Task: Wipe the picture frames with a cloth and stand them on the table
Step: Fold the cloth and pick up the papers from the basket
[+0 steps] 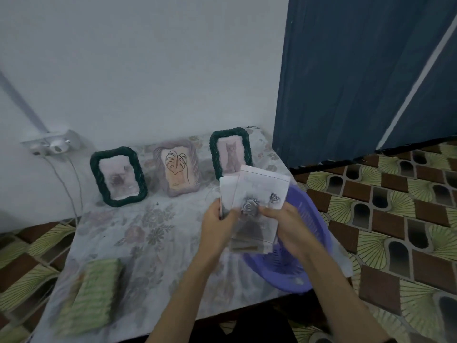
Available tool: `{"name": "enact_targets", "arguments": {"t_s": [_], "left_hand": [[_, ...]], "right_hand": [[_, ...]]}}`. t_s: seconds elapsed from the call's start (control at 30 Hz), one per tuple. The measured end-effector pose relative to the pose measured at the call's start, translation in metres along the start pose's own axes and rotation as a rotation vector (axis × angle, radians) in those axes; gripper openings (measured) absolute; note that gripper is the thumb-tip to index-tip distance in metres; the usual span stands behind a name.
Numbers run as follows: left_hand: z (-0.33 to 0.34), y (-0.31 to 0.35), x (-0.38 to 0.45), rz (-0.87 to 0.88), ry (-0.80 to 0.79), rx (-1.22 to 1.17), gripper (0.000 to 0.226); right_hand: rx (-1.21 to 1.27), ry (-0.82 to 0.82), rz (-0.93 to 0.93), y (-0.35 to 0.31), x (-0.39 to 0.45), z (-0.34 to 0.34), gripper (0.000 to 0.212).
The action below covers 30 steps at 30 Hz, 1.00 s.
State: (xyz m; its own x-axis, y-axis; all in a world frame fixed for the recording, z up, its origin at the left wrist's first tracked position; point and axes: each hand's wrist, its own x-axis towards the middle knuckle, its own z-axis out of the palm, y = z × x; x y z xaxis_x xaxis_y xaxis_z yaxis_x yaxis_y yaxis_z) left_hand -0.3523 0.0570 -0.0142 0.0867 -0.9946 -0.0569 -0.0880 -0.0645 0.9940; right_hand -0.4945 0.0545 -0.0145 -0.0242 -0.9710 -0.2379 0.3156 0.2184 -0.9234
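Observation:
I hold a white picture frame [261, 188] with two grey rose ornaments above the purple basket [310, 219]. My left hand [218, 225] grips its left edge; my right hand [288, 227] grips its lower right side. Behind it, three frames stand in a row near the wall: a dark green braided frame [118, 176] at the left, a pale lilac frame with a leaf drawing [176, 167] in the middle, and a second dark green frame with a cat picture [230, 151] at the right. A folded green-and-white striped cloth [92, 297] lies on the table's near left.
The table [148, 233] carries a floral cover and stands against a white wall. A wall socket with plugs and cables [53, 144] sits at the left. A blue curtain [358, 78] hangs at the right over a patterned tiled floor [395, 219].

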Motion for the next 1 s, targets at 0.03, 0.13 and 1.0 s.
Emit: {"name": "enact_targets", "arguments": {"t_s": [0.03, 0.13, 1.0], "left_hand": [[-0.014, 0.001, -0.006, 0.059, 0.026, 0.008, 0.018], [-0.051, -0.009, -0.023, 0.172, 0.109, 0.069, 0.021], [-0.103, -0.091, -0.044, -0.095, 0.191, 0.009, 0.031]], "right_hand": [[-0.028, -0.036, -0.012, 0.003, -0.006, 0.014, 0.025], [-0.159, -0.083, -0.041, 0.022, -0.015, 0.051, 0.024], [-0.505, 0.009, -0.026, 0.125, -0.033, 0.116, 0.038]]}}
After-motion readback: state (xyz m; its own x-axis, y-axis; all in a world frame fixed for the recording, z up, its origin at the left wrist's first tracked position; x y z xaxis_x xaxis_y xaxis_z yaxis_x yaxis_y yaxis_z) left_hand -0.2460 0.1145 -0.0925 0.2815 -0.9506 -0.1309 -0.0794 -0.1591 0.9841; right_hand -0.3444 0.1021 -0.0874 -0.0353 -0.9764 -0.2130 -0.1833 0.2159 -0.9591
